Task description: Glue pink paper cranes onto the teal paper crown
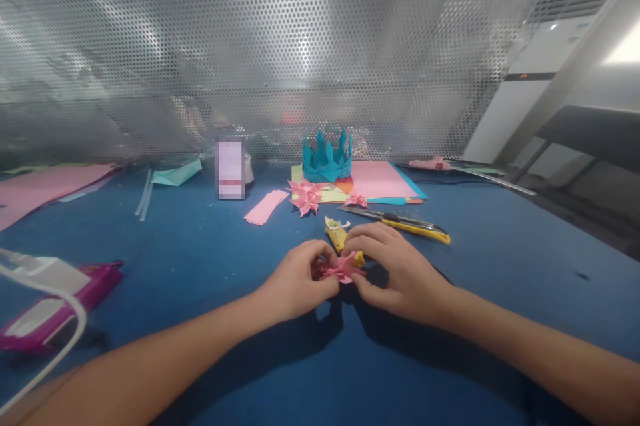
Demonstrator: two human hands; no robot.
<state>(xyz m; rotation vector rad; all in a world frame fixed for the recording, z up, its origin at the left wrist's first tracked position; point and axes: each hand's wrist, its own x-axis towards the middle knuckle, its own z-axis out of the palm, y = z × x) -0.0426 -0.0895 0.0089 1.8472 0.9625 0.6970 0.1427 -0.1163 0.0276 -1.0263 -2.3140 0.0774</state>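
Observation:
A small pink folded paper flower (pixel 344 269) is held low over the blue table between both hands. My left hand (pixel 307 279) pinches its left side, thumb and fingers closed on the paper. From the other side, the thumb and fingertips of my right hand (pixel 395 269) grip its right edge. Just behind the fingers lies a yellow tube-like thing (pixel 336 233) with a white end, partly hidden by my right hand. Farther back are a larger pink paper flower (pixel 307 197) and a smaller pink one (pixel 356 199).
A yellow-handled utility knife (pixel 415 225) lies right of centre, its blade out. Behind stand a teal paper crown (pixel 327 158) and a phone (pixel 231 169). Pink paper strips (pixel 267 207) lie left of centre. A magenta device (pixel 95 285) with a white cable is at left.

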